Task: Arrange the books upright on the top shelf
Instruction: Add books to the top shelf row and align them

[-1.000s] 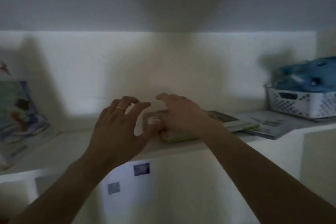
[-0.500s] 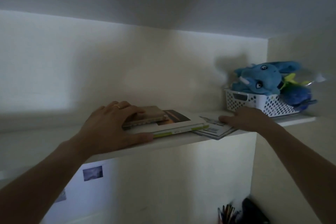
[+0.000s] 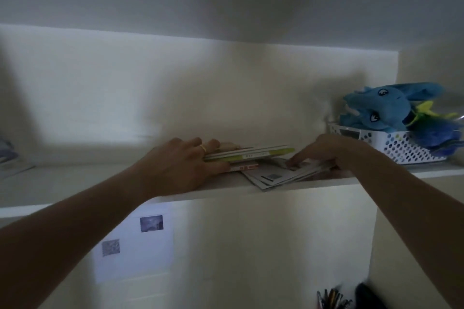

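A small stack of thin books with a green-edged one (image 3: 261, 152) on top lies flat on the white top shelf (image 3: 75, 183). My left hand (image 3: 183, 163), wearing a gold ring, grips the stack's left end, thumb below and fingers above. To its right a grey booklet (image 3: 276, 177) with a barcode lies flat and pokes over the shelf edge. My right hand (image 3: 324, 153) holds the right side of this booklet, fingers on top.
A white perforated basket (image 3: 401, 145) with blue plush toys (image 3: 386, 105) stands at the shelf's right end. A leaning book (image 3: 10, 158) shows at the far left. Below the shelf are a paper sheet with small pictures (image 3: 133, 243) and a pen cup (image 3: 331, 298).
My left hand has closed around the stack's left end and lifted it slightly. My right hand has slid left from beside the basket onto the grey booklet. The view has shifted.
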### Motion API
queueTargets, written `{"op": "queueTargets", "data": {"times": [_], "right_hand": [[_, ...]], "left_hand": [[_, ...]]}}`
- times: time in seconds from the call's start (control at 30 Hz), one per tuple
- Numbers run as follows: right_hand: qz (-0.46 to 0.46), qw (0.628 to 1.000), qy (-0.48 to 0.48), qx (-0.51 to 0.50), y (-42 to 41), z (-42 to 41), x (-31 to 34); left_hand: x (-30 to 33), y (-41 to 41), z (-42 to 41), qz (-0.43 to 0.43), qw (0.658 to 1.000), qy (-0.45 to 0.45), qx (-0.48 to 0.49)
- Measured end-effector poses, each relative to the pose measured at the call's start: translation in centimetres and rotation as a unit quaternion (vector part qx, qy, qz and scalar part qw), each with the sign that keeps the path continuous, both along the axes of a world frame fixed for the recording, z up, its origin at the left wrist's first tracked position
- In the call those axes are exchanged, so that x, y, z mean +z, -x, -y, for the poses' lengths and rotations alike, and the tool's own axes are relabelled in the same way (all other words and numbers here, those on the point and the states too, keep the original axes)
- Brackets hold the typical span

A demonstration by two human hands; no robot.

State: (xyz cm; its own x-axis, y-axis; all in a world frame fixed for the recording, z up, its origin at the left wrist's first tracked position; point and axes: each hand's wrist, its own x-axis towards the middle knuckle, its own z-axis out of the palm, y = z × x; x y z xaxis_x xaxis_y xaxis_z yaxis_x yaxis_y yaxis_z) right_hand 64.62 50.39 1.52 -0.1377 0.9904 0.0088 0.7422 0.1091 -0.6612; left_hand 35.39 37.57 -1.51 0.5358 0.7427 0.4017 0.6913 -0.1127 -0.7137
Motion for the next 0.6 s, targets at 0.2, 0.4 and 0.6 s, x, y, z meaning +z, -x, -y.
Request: {"op": "queueTargets", "data": {"times": [0.2,0.4,0.6], "right_hand": [[-0.215,0.974,0.077,0.011,1.1,0.0,0.6],[-0.481,0.856,0.154,0.108,3.1,1.1,-0.2],[-0.508,0.833,0.085,0.201,9.2,3.9,-0.8]], "left_hand": [[-0.2,0.0,0.0,0.109,0.991,-0.073,0.031],[-0.6,0.5,-0.7,0.115,0.984,-0.127,0.038],[-0.5,1.2,0.7,0.237,0.955,-0.175,0.023]]}}
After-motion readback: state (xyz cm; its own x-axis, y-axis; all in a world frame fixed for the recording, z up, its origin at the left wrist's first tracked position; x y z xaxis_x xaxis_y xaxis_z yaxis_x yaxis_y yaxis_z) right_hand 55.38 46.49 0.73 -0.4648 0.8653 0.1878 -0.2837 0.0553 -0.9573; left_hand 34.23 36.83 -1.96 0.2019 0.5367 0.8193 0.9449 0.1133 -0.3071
